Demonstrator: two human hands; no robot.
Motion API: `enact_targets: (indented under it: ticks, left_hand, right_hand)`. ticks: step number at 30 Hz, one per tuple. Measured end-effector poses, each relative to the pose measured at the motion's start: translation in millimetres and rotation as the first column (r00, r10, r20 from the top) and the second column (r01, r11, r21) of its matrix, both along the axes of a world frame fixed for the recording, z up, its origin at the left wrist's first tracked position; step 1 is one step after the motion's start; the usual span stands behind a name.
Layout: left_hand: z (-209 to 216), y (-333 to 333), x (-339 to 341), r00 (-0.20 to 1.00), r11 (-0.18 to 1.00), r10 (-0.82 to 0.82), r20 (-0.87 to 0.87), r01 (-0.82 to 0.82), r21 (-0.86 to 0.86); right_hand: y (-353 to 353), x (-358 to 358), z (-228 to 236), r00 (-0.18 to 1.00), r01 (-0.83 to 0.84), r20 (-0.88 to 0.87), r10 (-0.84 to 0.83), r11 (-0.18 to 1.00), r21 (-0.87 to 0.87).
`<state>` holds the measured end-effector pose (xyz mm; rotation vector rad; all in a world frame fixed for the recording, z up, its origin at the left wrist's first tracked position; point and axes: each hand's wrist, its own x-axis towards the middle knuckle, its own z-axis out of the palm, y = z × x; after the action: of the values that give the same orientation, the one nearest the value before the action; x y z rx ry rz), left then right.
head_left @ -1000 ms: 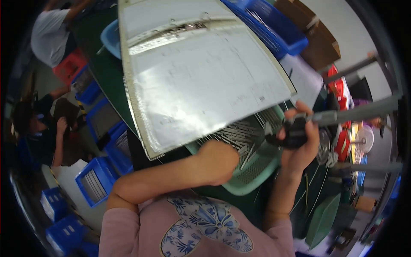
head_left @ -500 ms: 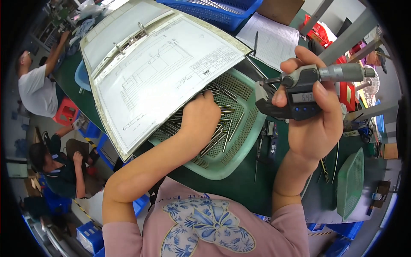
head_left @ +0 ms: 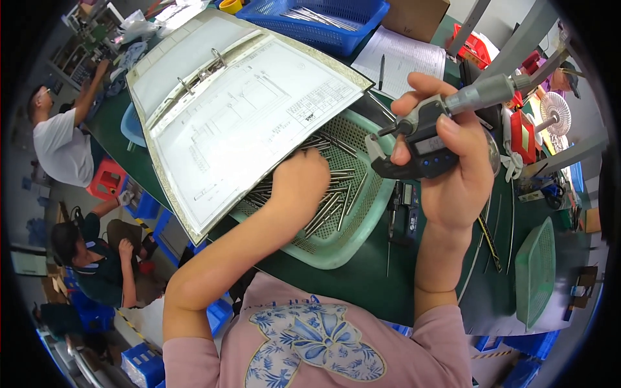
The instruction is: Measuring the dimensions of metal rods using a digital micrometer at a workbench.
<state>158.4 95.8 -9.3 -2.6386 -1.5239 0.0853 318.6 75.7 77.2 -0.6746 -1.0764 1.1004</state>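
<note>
My right hand (head_left: 458,165) is wrapped round a digital micrometer (head_left: 420,145) with a grey barrel, a dark frame and a small display. No part shows between its measuring faces. My left hand (head_left: 301,184) reaches into a pale green plastic basket (head_left: 333,258), its fingers curled among many thin metal pins (head_left: 333,210). Those fingertips are hidden, so I cannot make out what they hold. An open ring binder (head_left: 239,123) with a technical drawing overhangs the basket's left side, just beyond my left hand.
Right of the basket lies a digital caliper (head_left: 404,210) on the green tabletop (head_left: 310,258). A blue basket (head_left: 310,29) with metal rods, a printed sheet (head_left: 414,61) and a pen (head_left: 381,71) are at the back. Another green basket (head_left: 537,275) stands far right. Two people are at left.
My right hand has moved left with the micrometer, whose barrel now tilts up more steeply. My left hand has shifted only slightly within the basket. The view has shifted a little.
</note>
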Motion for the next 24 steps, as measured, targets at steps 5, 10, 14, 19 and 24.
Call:
enact_targets:
  ticks: [5,10,14,19,24]
  left_hand:
    - [52.9,-28.8,-8.1,0.746,0.982,-0.184,0.640,0.161,0.094]
    - [62.7,-31.8,-46.6,-0.114,0.911,0.362,0.925,0.252,-0.326]
    - [58.5,-35.9,-58.7,-0.291,0.915,0.375,0.880,0.268,-0.301]
    - [56.7,-39.8,-66.2,-0.394,0.916,0.391,0.832,0.253,-0.311]
    - [52.6,-40.1,-69.2,-0.413,0.924,0.376,0.830,0.242,-0.298]
  right_hand:
    - [-3.8,0.0,4.2,0.987,0.015,0.160,0.000,0.996,-0.093]
    - [-8.2,-17.3,0.3,0.893,-0.030,0.443,0.084,0.991,-0.129]
    - [-12.1,-27.2,-6.2,0.888,-0.152,0.421,0.186,0.982,-0.114]
    - [-14.0,-33.2,-11.4,0.873,-0.140,0.467,0.141,0.990,-0.036]
    - [-13.7,-35.2,-11.6,0.875,-0.137,0.462,0.141,0.990,-0.043]
